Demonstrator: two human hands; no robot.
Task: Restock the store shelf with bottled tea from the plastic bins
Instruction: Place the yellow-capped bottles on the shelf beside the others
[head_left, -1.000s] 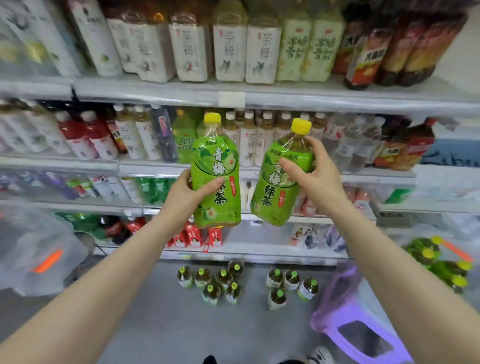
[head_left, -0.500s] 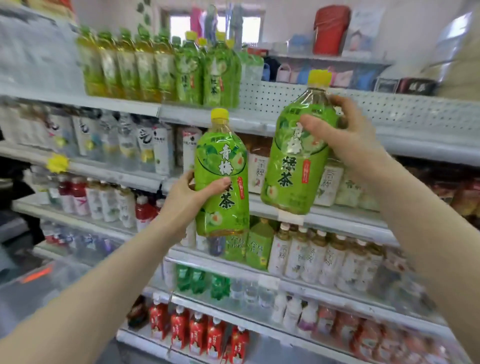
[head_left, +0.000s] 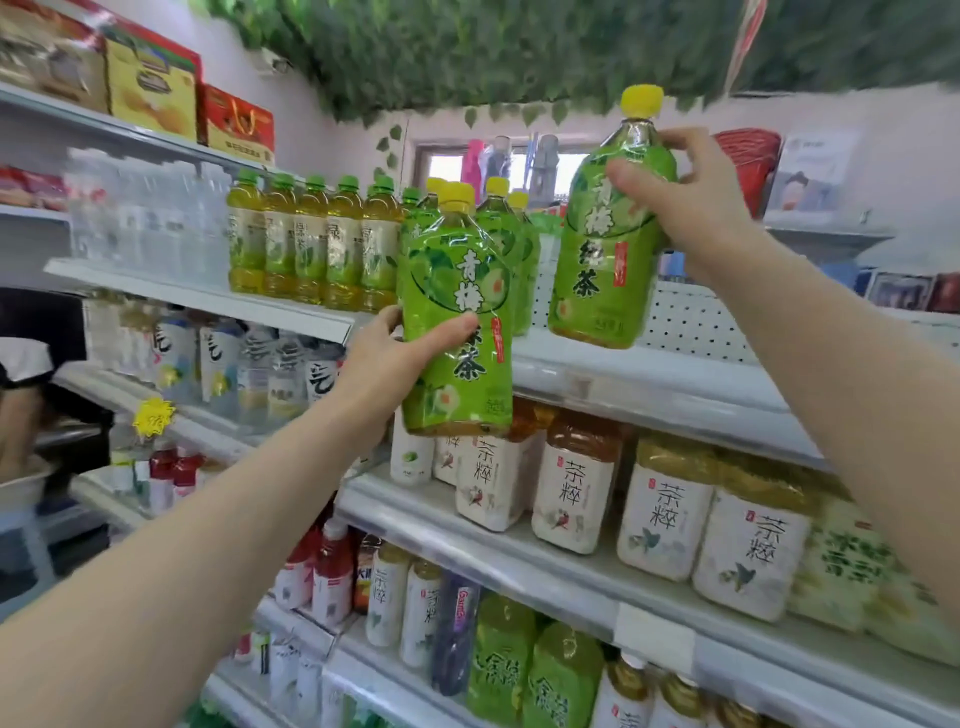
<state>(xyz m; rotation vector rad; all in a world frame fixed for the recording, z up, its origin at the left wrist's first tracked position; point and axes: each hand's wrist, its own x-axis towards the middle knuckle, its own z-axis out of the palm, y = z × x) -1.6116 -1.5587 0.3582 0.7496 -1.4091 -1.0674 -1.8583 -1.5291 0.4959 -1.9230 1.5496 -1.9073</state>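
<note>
The shelf (head_left: 649, 384) carries rows of green tea bottles (head_left: 311, 244). 2 more bottles hang in front of it: the left hand (head_left: 384, 364) wraps its grip around one bottle (head_left: 457, 322), the right hand (head_left: 696, 208) wraps the higher bottle (head_left: 602, 249).

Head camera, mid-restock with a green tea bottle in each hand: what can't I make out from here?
- Head view: the free spot on the white top shelf beside the stocked yellow-capped green bottles is hidden by the two held bottles.
- Left hand covers part of the label of its yellow-capped green tea bottle.
- Right hand hides the far side of its yellow-capped green tea bottle.
- Clear water bottles at upper left: labels blurred.
- Plastic bins: outside the frame.
</note>
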